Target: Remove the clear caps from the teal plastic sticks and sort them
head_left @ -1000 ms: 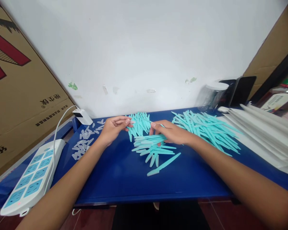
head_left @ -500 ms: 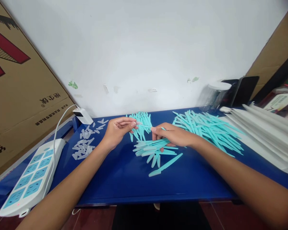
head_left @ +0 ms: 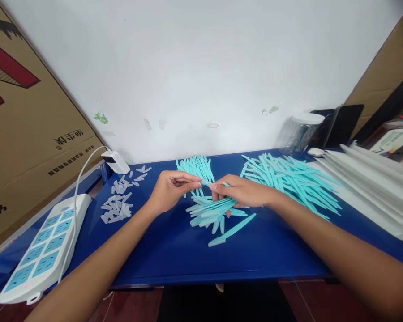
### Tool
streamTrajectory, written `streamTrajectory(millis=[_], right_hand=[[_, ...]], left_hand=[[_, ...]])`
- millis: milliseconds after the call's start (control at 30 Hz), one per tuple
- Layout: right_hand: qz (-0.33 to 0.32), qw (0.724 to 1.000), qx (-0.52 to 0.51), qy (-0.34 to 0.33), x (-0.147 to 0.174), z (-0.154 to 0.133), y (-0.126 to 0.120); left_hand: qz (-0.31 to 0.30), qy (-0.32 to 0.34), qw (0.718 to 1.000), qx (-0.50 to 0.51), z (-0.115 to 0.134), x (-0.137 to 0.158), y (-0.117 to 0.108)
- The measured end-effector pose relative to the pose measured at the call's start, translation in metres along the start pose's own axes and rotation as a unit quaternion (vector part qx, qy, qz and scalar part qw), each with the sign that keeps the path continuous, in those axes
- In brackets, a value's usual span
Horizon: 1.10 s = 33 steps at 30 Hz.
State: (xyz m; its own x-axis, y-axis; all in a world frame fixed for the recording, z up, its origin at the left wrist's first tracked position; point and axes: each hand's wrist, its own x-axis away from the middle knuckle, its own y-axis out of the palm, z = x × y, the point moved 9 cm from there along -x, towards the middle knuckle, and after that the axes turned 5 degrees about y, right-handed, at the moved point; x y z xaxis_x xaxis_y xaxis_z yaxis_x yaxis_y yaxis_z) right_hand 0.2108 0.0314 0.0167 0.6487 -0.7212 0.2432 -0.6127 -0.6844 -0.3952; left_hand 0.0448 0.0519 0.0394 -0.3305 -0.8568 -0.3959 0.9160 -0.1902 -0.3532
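My left hand [head_left: 174, 190] is closed, its thumb and fingers pinching the pale end of a turquoise eyebrow razor [head_left: 205, 183]. My right hand [head_left: 240, 190] pinches the same razor by its turquoise part, and its lower fingers curl around a bunch of more razors [head_left: 211, 209] fanned out to the left. Fingers hide most of the pinched razor. Below the bunch, a single razor [head_left: 231, 231] lies on the blue table [head_left: 174, 259]. One pile of razors [head_left: 196, 165] is behind my hands; a larger razor pile [head_left: 289, 183] spreads beyond my right wrist.
Small clear plastic covers [head_left: 117, 205] lie scattered at left, beside a white power strip [head_left: 47, 250] and a plugged-in white device [head_left: 115, 162]. At back right stand a lidded clear jar [head_left: 298, 134] and dark phone-like slabs [head_left: 344, 125]. White paper-like sheets [head_left: 372, 192] lie at right.
My left hand has shifted right and slightly down, bringing its fingertips closer to my right hand's. Less of the pinched razor shows between them. The bunch stays in my right hand.
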Motion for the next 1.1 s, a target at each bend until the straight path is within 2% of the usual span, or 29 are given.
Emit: streamTrajectory(millis=[167,333,467,633,767,867,1000,1100], right_hand=[[-0.01,1.0,-0.002,0.03,0.001,0.008,0.0],[-0.038,0.999,-0.014,0.015,0.002,0.003,0.001],[-0.036,0.999,-0.032,-0.003,0.001,0.001,-0.001],[-0.025,0.999,-0.036,0.002,0.002,0.003,-0.002],[-0.029,0.999,0.014,-0.018,0.002,0.0,-0.001],[-0.041,0.997,0.047,-0.038,0.0,-0.004,0.002],[-0.072,0.995,0.04,-0.054,-0.001,-0.007,0.01],[-0.105,0.991,0.033,-0.075,-0.001,-0.011,0.02]], left_hand=[[-0.015,0.001,1.0,-0.002,0.003,0.002,0.008],[0.021,-0.016,0.999,0.022,-0.005,-0.001,-0.003],[0.042,-0.025,0.999,0.02,-0.01,-0.003,-0.012],[-0.004,-0.027,0.999,-0.033,-0.01,-0.004,-0.008],[-0.006,0.022,0.993,-0.12,0.005,-0.003,-0.006],[0.011,0.087,0.984,-0.153,0.028,0.001,0.001],[-0.018,0.198,0.966,-0.163,0.059,0.01,0.026],[-0.051,0.248,0.951,-0.176,0.068,0.016,0.043]])
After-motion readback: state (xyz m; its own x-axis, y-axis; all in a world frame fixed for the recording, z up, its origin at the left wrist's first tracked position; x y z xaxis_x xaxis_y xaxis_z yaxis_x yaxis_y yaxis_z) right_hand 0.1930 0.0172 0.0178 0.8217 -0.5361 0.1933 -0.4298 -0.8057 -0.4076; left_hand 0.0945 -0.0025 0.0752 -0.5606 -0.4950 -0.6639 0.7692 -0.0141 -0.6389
